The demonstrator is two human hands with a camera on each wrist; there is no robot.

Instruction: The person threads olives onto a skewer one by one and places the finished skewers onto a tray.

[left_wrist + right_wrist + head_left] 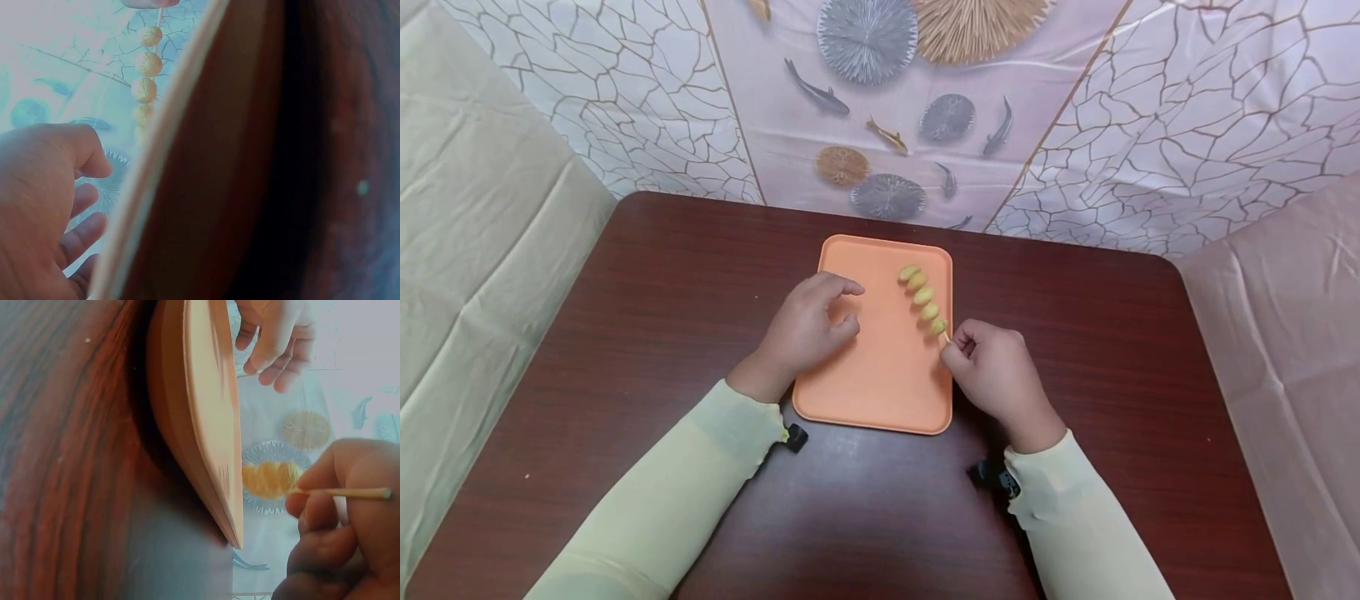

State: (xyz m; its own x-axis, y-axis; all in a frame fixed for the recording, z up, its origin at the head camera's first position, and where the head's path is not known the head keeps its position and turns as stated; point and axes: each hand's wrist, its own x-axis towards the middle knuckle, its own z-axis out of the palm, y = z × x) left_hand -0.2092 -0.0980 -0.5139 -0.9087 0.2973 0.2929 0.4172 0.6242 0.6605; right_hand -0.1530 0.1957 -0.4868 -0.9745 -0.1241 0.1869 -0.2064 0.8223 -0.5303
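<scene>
A skewer of several yellow, roundish pieces [922, 296] slants over the right side of an orange tray [865, 367]. My right hand [996, 367] pinches the bare stick at its near end, by the tray's right rim. In the right wrist view the light wooden stick [362, 493] runs out between thumb and fingers. I cannot tell whether the far end touches the tray. My left hand [805, 325] hovers over the tray's left side, thumb and fingers apart and holding nothing. The left wrist view shows the pieces [144, 90] partly hidden by the tray rim.
The tray lies on a dark brown wooden table [700, 275]. Behind the table hangs a patterned cloth [880, 117], with pale cloth [482, 225] along the left side. Black straps with wrist cameras [795, 437] sit at both sleeves.
</scene>
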